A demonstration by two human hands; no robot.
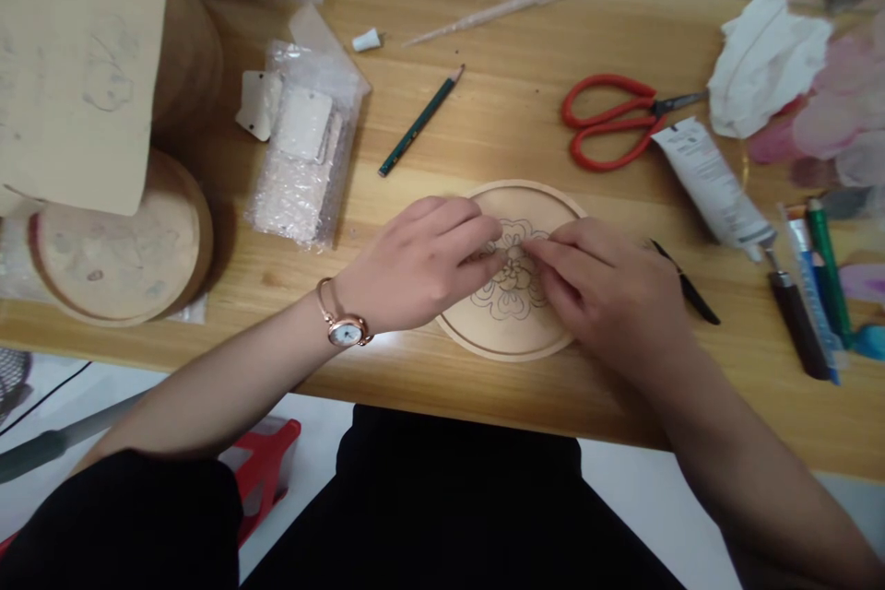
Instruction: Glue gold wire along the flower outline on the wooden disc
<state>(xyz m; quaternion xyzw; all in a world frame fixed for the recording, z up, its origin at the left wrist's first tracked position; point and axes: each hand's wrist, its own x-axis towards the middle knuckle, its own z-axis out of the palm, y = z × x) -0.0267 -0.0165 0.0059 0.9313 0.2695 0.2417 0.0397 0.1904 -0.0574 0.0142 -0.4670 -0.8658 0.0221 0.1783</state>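
Note:
A round wooden plate (515, 343) with a raised rim lies near the front edge of the table. Dark outlines of a flower (510, 300) are drawn on its face. From the left, my left hand (432, 258) reaches over the rim, its fingers closed in a pinch beside the flower's centre. My right hand (612, 281) comes in from the other side, thumb and fingertips also pinched close to the flower. Whatever lies between the fingertips of either hand is too small or hidden to make out. A watch is on my left wrist.
Red-handled scissors (612, 122), a white tube (715, 189) and black tweezers (686, 284) lie to the right. A green pencil (420, 122) and bubble-wrapped pieces (300, 157) lie behind my left hand. Another round wooden plate (124, 240) is at far left, brushes (816, 286) far right.

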